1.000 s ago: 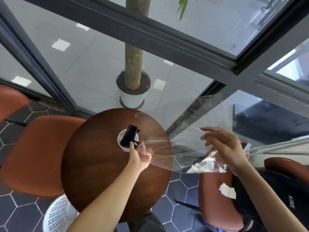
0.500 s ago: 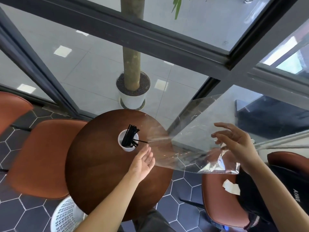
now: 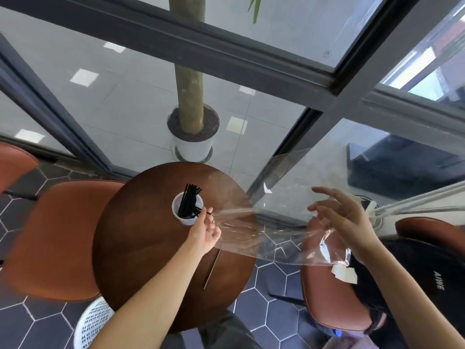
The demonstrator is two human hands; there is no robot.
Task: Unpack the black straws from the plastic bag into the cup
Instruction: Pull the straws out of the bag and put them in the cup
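Observation:
A white cup [image 3: 187,217] stands on the round brown table [image 3: 141,253] with several black straws [image 3: 189,200] upright in it. One more black straw [image 3: 202,211] lies across the rim, pointing right. My left hand [image 3: 205,231] reaches up beside the cup, its fingertips pinched on that straw's outer end, where the narrow mouth of the clear plastic bag [image 3: 271,238] meets it. The bag stretches right through the air to my right hand [image 3: 344,222], which grips its crumpled far end under the palm with the fingers spread. No straws show inside the bag.
Orange chairs stand left [image 3: 50,238] and right [image 3: 334,293] of the table; the right one carries a black backpack [image 3: 427,278] and a white paper scrap [image 3: 344,272]. A white mesh basket [image 3: 91,321] sits below the table's near edge. A potted tree [image 3: 193,144] stands behind dark-framed glass.
My left hand, open and lower half a second ago, has risen back to the cup's rim and closed on the sticking-out straw. My right hand shifted slightly with the bag.

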